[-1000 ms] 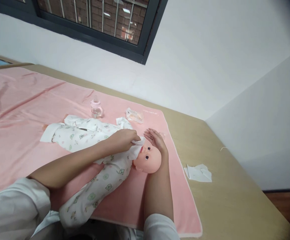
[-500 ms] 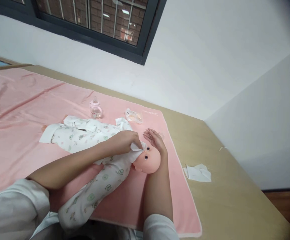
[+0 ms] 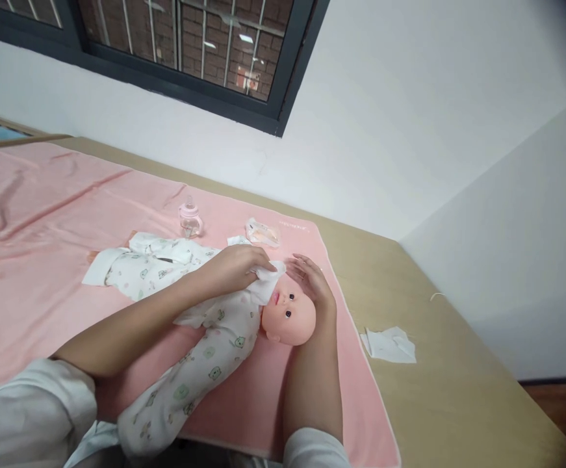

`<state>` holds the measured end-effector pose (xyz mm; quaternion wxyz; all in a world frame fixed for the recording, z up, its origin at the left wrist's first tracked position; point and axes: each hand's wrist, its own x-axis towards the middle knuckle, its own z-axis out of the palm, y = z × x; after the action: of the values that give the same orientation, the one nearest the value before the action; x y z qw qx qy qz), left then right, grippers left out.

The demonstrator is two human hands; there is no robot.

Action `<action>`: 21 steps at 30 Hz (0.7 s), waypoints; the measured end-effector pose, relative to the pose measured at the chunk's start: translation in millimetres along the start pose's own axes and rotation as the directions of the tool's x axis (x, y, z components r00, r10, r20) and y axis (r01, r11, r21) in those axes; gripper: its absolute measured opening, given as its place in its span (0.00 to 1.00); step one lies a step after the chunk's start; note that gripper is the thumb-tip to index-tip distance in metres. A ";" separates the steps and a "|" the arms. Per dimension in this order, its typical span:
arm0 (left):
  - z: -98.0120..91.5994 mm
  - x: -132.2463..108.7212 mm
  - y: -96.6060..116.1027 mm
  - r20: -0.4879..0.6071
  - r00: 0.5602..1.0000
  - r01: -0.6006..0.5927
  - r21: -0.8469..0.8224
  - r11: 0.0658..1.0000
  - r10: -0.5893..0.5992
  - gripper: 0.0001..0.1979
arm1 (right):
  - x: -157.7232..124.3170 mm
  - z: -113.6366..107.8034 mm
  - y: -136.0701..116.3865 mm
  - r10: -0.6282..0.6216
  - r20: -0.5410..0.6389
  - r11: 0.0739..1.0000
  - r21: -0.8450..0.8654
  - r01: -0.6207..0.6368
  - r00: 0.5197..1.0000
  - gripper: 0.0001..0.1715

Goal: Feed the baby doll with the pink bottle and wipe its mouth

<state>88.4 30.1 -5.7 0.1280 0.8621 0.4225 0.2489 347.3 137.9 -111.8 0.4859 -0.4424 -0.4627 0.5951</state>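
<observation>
A baby doll (image 3: 292, 322) in white printed pyjamas lies on its back on a pink blanket (image 3: 34, 221), its head towards the right. My left hand (image 3: 236, 266) pinches a white tissue (image 3: 266, 284) over the doll's chin and neck, and the doll's eyes and lips show beside it. On the far side of the head is my right hand (image 3: 310, 278), fingers stretched out and slightly curved, nothing held. The doll's head rests against my right wrist and forearm. Part of the doll's chest is hidden behind my left arm.
A pink-topped baby bottle (image 3: 190, 218) stands beyond the doll's legs. Nearby lies a clear plastic packet (image 3: 262, 233). A second white tissue (image 3: 390, 344) lies on the wooden tabletop (image 3: 438, 364) at the right. A wall and window (image 3: 190, 52) rise behind.
My left hand has lifted the tissue off the doll's mouth, slightly up and away, so the lips now show. My right hand stays by the head.
</observation>
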 end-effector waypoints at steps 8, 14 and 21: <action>-20.0 -4.7 -11.9 -0.058 0.996 0.075 0.233 0.970 -0.063 0.23 | -84.1 64.6 -115.9 -0.325 0.272 0.751 -0.508 0.422 0.906 0.14; -32.3 -10.0 -8.8 -0.084 0.994 0.094 0.265 0.960 -0.074 0.25 | -116.8 142.7 -119.8 -0.291 0.262 0.323 -0.878 0.353 0.920 0.16; -50.8 -16.3 -23.0 -0.111 0.990 0.103 0.113 0.988 -0.091 0.21 | -90.7 164.4 -114.7 -0.328 0.259 0.170 -0.930 0.326 0.908 0.16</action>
<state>37.3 31.8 22.0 0.0661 0.8322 0.4842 0.2619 218.5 39.8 37.3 0.2304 -0.5350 -0.8098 0.0697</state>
